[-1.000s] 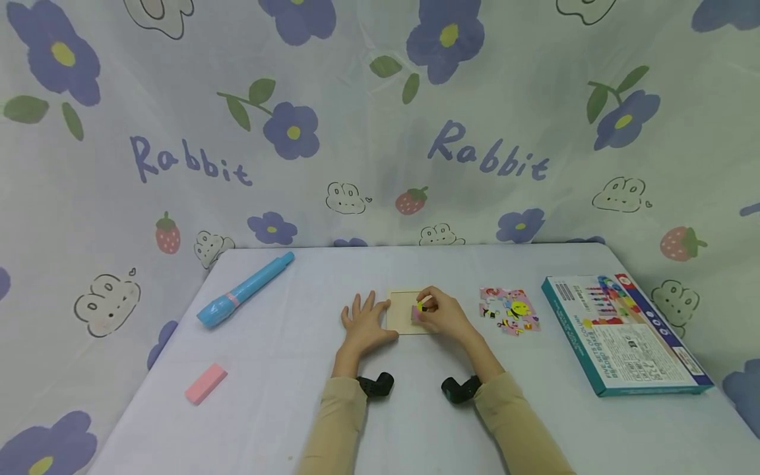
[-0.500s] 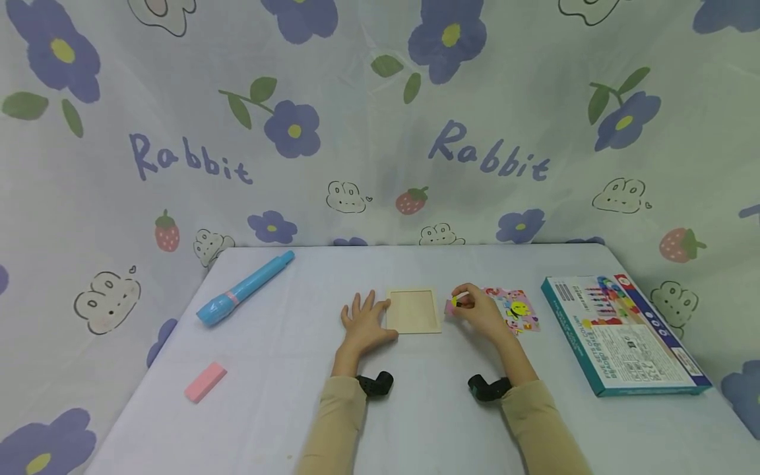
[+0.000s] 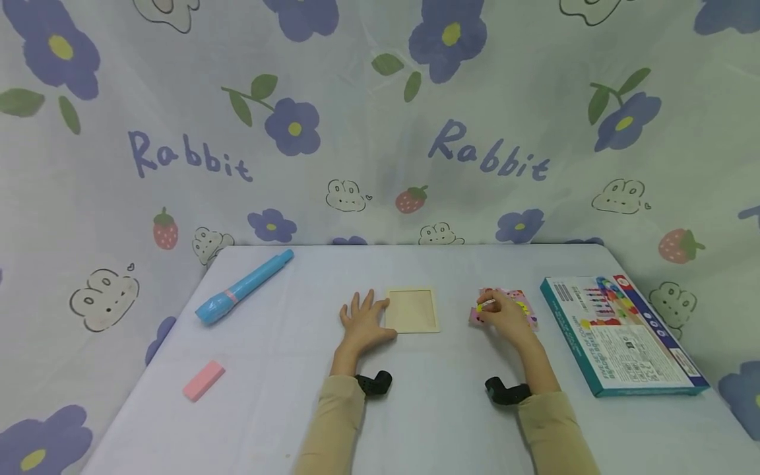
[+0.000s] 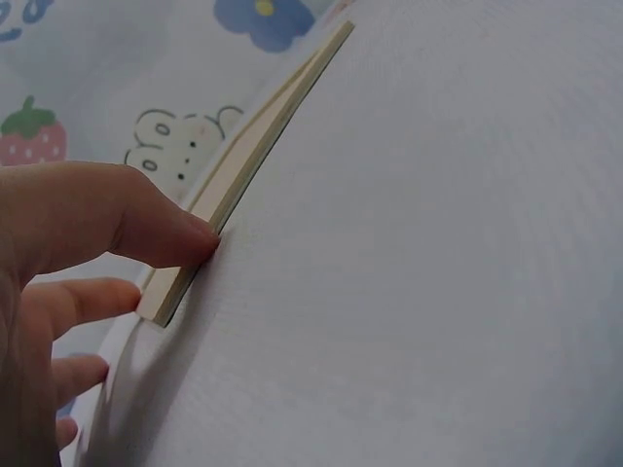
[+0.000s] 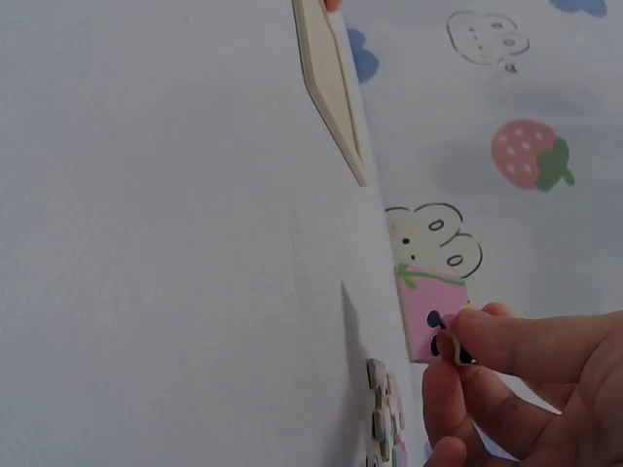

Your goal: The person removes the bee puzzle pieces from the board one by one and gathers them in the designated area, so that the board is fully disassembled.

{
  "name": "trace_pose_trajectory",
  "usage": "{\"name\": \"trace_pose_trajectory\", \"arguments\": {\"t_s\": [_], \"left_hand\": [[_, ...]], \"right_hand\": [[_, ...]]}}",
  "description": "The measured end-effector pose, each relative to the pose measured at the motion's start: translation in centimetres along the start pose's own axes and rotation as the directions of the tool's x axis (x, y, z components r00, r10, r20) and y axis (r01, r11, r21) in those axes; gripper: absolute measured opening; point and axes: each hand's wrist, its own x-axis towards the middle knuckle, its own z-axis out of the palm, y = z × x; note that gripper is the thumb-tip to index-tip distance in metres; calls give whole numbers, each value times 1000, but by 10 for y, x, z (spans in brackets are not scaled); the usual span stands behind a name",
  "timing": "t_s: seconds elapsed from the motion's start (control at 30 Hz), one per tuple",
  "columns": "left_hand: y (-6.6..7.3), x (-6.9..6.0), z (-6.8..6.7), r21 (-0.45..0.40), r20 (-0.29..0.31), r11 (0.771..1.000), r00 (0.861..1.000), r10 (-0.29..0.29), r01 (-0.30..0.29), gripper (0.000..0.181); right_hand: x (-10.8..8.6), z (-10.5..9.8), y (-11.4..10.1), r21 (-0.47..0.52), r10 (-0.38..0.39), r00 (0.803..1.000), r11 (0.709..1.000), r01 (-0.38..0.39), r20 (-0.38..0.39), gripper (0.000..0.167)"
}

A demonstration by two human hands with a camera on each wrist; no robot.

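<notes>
A square pale wooden tray with a raised rim (image 3: 437, 320) lies flat on the white table, its recess bare. My left hand (image 3: 362, 326) rests at its left side with fingers spread; in the left wrist view the thumb (image 4: 185, 241) presses the near edge and the index fingertip touches the corner. Between thumb and fingers, my right hand (image 3: 510, 320) pinches a pink puzzle piece (image 5: 425, 302) with black and green print, raised off the table. Below that hand lies a pink printed patch of puzzle pieces (image 3: 527, 310), partly hidden by it; their edges show in the right wrist view.
A flat teal-edged box (image 3: 629, 343) lies at the right. On the left are a light blue flashlight-shaped object (image 3: 243, 288) and a pink block (image 3: 204, 380). A patterned cloth (image 3: 380, 132) hangs behind the table.
My right hand has moved right, from over the wooden tray to over the pink puzzle pieces, still pinching the piece. My left hand has stayed at the tray.
</notes>
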Motion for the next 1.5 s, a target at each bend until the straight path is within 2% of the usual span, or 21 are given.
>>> {"name": "trace_pose_trajectory", "arguments": {"t_s": [0.2,0.5,0.73,0.97,1.2,1.5], "left_hand": [[0,-1,0,-40,-22,999,1000,21,-22,68],[2,0,0,27,-1,1000,1000,-5,5,70],[3,-2,1,25,9,1000,1000,-4,4,70],[3,-1,1,27,3,1000,1000,-1,1,72],[0,-1,3,25,0,1000,1000,-3,3,70],[0,-2,5,17,-1,1000,1000,2,-2,70]], "right_hand": [[-6,-8,1,-74,54,998,996,-57,-30,21],[-7,-7,5,-213,29,994,976,-50,-102,19],[-9,-6,11,-210,61,994,975,-78,-90,20],[-7,-5,14,-229,33,995,972,-54,-96,21],[-7,-2,15,-260,48,996,963,-68,-81,22],[-8,-2,13,-285,15,992,957,-50,-124,25]]}}
